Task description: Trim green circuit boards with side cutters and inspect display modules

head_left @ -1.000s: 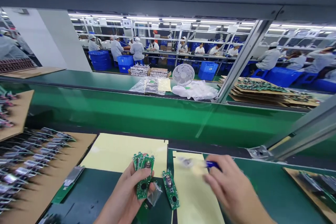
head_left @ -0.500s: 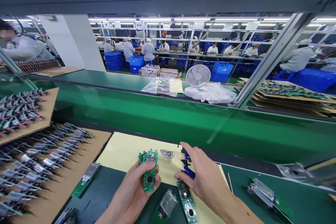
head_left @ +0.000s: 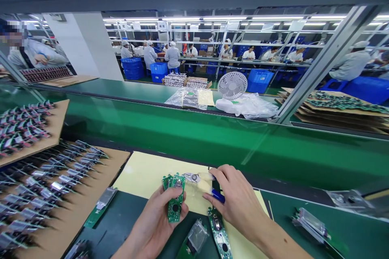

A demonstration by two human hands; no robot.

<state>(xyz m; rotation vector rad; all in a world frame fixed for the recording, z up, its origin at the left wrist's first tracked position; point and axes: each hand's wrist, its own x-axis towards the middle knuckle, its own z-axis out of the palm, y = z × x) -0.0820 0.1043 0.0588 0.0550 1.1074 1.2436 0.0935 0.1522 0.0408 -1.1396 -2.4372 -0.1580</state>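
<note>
My left hand [head_left: 158, 212] holds two or more small green circuit boards [head_left: 175, 206], fanned upright, with the thumb across the front one. In my right hand [head_left: 235, 196] is a pair of cutting pliers [head_left: 194, 177] with blue and pale yellow handles. The pliers' tips point left and lie close beside the top edge of the front board; whether they touch it is too small to tell. Below the hands lie a long green board [head_left: 219, 234] and a board with a clear display part [head_left: 197, 235]. Pale yellow paper [head_left: 142, 172] lies under the hands.
Cardboard sheets [head_left: 117, 156] at the left carry rows of assembled boards. Single boards lie at left [head_left: 101, 206] and right [head_left: 311, 224]. Beyond a green conveyor belt [head_left: 146, 127] stand a white fan [head_left: 232, 85], plastic bags [head_left: 258, 105] and stacked cardboard [head_left: 340, 117]. People in white work behind.
The pliers' tips have moved nearer the front board's top edge, and the handles are closer together in my right hand. The whole view has shifted slightly.
</note>
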